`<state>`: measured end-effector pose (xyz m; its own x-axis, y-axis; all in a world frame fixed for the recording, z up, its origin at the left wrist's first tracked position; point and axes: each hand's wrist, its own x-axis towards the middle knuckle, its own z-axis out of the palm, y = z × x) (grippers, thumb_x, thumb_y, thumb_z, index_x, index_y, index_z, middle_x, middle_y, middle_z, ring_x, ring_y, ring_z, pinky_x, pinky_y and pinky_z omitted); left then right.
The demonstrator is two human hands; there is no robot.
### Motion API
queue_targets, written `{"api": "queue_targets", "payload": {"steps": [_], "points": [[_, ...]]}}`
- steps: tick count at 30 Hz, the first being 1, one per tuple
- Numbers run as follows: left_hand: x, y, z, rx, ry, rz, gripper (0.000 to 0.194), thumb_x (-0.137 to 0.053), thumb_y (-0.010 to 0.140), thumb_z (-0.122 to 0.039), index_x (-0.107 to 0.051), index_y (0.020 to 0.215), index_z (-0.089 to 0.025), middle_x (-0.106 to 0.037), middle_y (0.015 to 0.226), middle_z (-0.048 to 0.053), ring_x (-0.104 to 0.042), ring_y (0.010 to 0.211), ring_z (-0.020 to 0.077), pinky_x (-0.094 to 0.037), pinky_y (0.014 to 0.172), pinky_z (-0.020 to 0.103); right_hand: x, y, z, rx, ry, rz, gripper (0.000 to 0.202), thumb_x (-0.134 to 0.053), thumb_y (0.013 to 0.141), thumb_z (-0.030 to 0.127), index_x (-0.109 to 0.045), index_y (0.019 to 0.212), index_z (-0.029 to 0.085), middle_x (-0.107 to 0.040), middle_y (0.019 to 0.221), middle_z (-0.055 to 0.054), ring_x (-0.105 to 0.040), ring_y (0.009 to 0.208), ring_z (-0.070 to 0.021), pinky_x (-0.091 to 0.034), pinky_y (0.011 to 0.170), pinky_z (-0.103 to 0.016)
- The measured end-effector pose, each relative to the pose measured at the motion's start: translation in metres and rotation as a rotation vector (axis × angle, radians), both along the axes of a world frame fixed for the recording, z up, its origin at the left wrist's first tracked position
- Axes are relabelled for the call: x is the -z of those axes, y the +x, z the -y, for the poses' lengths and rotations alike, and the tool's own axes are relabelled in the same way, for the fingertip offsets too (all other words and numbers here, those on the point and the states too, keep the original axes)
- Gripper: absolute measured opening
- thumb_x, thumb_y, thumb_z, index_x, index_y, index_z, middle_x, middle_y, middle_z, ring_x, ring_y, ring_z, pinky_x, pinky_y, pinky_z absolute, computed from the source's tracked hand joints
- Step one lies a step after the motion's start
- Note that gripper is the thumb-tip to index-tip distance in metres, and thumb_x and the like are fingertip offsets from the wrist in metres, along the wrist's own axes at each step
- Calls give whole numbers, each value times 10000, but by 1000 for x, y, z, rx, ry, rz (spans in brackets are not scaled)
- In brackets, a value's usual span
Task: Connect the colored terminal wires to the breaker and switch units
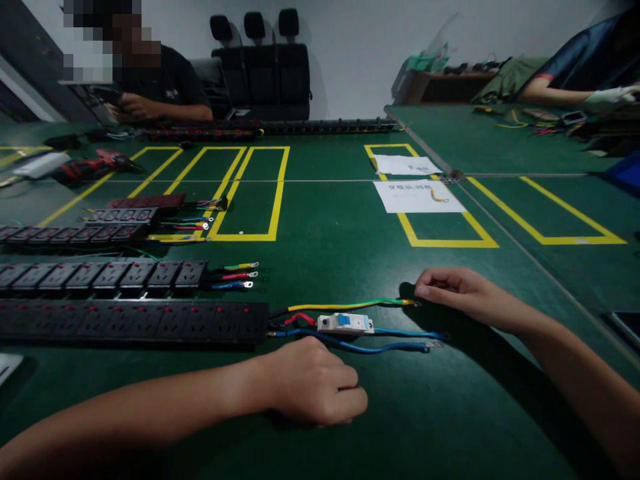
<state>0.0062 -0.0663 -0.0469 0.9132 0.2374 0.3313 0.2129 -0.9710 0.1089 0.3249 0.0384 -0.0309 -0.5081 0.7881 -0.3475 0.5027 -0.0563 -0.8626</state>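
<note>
My left hand [320, 383] is closed in a fist on the green table, just in front of the blue wires; whatever it may hold is hidden. My right hand [457, 293] has its thumb and fingertips drawn together beside the lug of a yellow-green wire [345, 307]. I cannot tell whether they touch it. That wire comes from the end of a long black socket strip [135, 323]. A short red wire [300, 319] leads to a white circuit breaker [355, 324] with a blue switch. One blue wire [405, 333] leaves the breaker; another blue wire [375, 349] runs below it.
Behind lies another socket strip [105, 275] with lugged wires, and more strips beyond. Paper sheets [413, 199] lie by yellow tape outlines [280, 193]. A red-black tool [97, 167] is at left. One person [170, 80] sits opposite, another person [590, 67] works at far right.
</note>
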Motion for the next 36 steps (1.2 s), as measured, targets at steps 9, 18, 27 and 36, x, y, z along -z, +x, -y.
{"api": "queue_targets", "payload": {"steps": [9, 18, 27, 36], "points": [[-16, 3, 8, 54, 256, 118, 210, -602, 885, -111, -640, 684, -162, -403, 559, -40, -440, 461, 97, -256, 360, 283, 0, -4, 11, -49, 163, 23, 403, -641, 902, 594, -677, 865, 195, -564, 683, 9, -485, 589, -121, -343, 510, -241], [-81, -45, -40, -281, 69, -16, 218, -539, 891, -217, -643, 704, -178, -564, 651, -1, -488, 556, 125, -301, 493, 292, -10, -41, 43, -200, 741, 108, 249, -652, 939, 443, -698, 976, 201, -602, 726, -10, -538, 621, -138, -397, 557, -259], [-68, -62, -65, -342, -391, -208, 113, -720, 861, -289, -777, 932, -222, -640, 824, -3, -606, 725, 138, -365, 614, 248, 5, -62, 55, -323, 932, 117, 189, -690, 911, 293, -685, 1090, 231, -691, 989, -79, -659, 846, -207, -529, 699, -319], [-55, -59, -70, -287, -484, -180, 65, -718, 876, -221, -777, 892, -201, -629, 726, -23, -584, 653, 109, -365, 592, 212, 13, -65, 54, -351, 976, 140, 104, -622, 934, 186, -665, 1027, 205, -691, 930, -77, -644, 810, -204, -523, 672, -322]]}}
